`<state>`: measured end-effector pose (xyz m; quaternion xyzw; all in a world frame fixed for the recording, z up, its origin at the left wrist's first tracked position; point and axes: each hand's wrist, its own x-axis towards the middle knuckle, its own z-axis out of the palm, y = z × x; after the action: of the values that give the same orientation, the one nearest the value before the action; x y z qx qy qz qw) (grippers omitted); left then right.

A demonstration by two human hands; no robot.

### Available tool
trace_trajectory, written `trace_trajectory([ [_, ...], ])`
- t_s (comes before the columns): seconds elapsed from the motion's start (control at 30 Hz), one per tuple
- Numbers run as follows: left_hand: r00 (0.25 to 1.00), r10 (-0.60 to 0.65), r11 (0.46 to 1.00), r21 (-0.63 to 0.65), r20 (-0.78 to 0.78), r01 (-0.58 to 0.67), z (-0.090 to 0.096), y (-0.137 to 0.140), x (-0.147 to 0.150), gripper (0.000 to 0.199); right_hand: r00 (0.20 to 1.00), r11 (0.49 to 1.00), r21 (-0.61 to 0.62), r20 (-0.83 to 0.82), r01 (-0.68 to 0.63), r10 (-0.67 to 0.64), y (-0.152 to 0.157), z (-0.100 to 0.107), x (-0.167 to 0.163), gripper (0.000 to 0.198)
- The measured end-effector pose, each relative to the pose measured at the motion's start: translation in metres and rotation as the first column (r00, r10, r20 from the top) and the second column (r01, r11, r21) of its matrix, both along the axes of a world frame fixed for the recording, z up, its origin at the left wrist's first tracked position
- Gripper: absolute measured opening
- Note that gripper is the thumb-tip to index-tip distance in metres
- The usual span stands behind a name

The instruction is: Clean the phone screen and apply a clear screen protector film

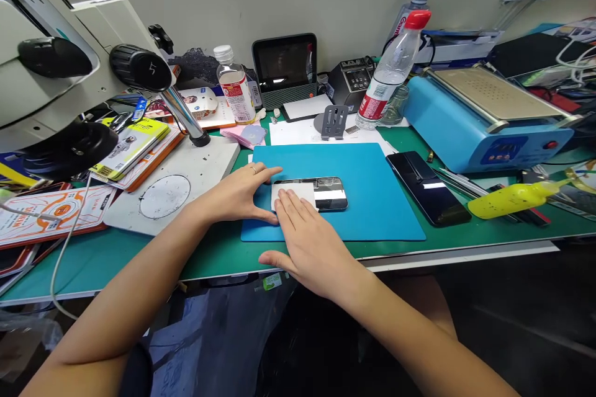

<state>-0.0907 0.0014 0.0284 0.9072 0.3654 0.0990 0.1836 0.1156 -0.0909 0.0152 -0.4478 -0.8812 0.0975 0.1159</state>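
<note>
we rest our right hand [319, 248] flat and unclenched over a white sheet [308, 190], our left hand [235, 195] spread around the left end of the phone [333, 195] under that sheet, at centre frame on a blue mat [372, 170], a dark-screened device [285, 71] beyond at upper centre.

Phone [331, 193] partly hidden by white card [305, 188], card partly under right hand [316, 247], microscope [109, 28] cut off at left edge

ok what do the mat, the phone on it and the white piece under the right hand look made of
Mat: likely rubber or silicone, an even matte blue. Phone: probably glass-faced, glossy, with sharp reflections. White piece: paper or cloth, unclear; flat, without shine.
</note>
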Motion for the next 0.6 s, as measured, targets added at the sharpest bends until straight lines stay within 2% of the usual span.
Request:
trace_trajectory([
  [0.37,0.999,-0.011,1.0,-0.007,-0.034,0.011,0.003,-0.001,0.001,0.095,0.999,0.999,-0.004,-0.024,0.036,-0.036,-0.001,-0.005,0.008,0.096],
  [0.53,0.999,-0.025,0.999,0.024,-0.037,0.026,0.002,0.0,0.001,0.074,0.988,0.988,-0.021,-0.019,0.152,-0.153,0.006,-0.003,0.011,0.094],
  [0.6,0.999,-0.015,1.0,0.023,-0.043,0.016,0.002,-0.001,0.002,0.072,0.983,0.983,-0.012,-0.01,0.181,-0.181,0.004,-0.003,0.013,0.095],
])
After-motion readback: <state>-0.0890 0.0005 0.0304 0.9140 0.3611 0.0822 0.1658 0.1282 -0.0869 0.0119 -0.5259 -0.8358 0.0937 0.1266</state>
